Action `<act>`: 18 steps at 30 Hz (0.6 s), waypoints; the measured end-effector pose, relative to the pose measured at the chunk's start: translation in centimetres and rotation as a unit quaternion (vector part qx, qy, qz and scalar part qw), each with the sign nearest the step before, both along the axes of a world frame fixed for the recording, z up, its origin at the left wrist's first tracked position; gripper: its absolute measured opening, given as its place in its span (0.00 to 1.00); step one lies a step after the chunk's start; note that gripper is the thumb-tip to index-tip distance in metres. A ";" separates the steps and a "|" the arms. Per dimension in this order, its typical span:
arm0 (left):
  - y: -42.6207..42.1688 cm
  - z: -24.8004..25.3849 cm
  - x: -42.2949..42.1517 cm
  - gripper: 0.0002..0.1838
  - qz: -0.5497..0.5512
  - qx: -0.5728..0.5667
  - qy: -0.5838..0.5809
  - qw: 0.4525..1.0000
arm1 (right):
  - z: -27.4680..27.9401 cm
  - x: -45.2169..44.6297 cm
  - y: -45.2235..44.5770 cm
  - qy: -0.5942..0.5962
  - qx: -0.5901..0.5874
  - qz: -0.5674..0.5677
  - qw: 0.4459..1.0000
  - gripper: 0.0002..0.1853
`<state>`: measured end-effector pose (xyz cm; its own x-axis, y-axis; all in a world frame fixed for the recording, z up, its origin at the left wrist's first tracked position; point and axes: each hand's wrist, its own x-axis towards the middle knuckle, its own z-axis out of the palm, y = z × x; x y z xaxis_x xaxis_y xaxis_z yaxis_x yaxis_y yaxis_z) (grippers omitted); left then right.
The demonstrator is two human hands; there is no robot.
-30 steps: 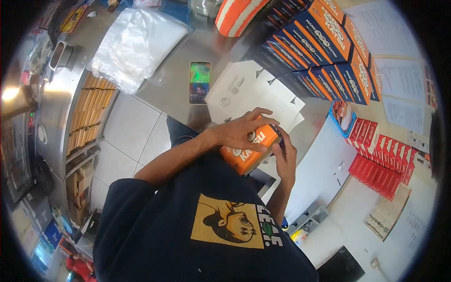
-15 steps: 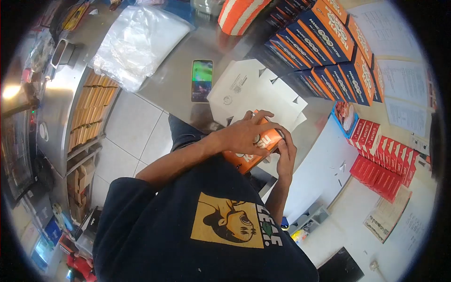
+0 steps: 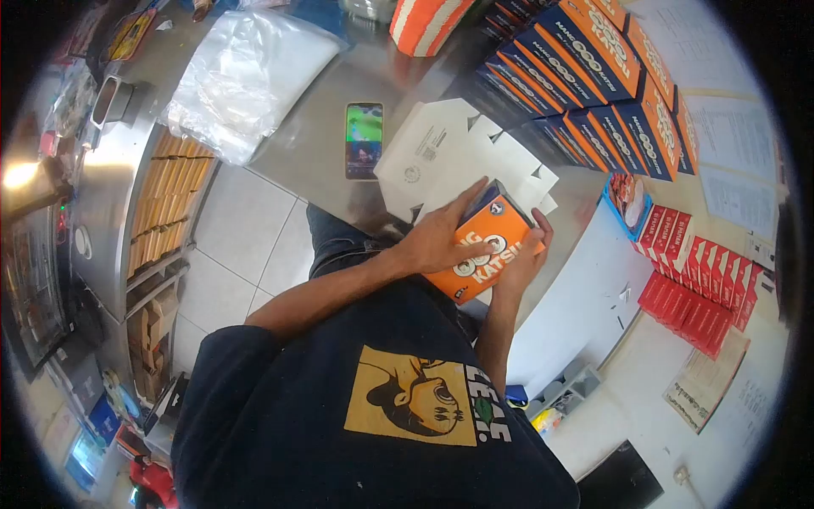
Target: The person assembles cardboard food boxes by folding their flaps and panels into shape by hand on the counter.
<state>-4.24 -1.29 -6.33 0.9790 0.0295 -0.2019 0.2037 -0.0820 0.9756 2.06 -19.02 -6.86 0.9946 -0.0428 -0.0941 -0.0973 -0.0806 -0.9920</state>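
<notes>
An orange and dark blue printed box point(image 3: 485, 246) is held between both hands, tilted, with its orange printed face up. My left hand point(image 3: 439, 239) grips the box's left side, the thumb lying across the printed face and the fingers along the far edge. At the right end of the box, my right hand point(image 3: 527, 253) closes round its edge. Just beyond the hands, a flat white unfolded carton point(image 3: 454, 153) with slots and small print lies on the metal table point(image 3: 318, 140). Left of the carton is a phone point(image 3: 364, 141) with its screen lit.
Clear plastic bags point(image 3: 246, 81) lie at the upper left. Orange and blue boxes point(image 3: 593, 64) are stacked at the upper right, with red boxes point(image 3: 691, 280) lower down. An orange-and-white striped item point(image 3: 428, 24) stands at the far edge. Left is a shelf of folded cartons point(image 3: 170, 204).
The box has turned so that its orange face now shows more fully. My left hand has shifted back to its left side, and my right hand has moved slightly to the right.
</notes>
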 end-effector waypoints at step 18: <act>15.8 -8.8 1.2 0.31 0.332 0.306 0.017 0.892 | 0.2 1.2 -1.4 0.090 0.020 0.000 0.996 0.23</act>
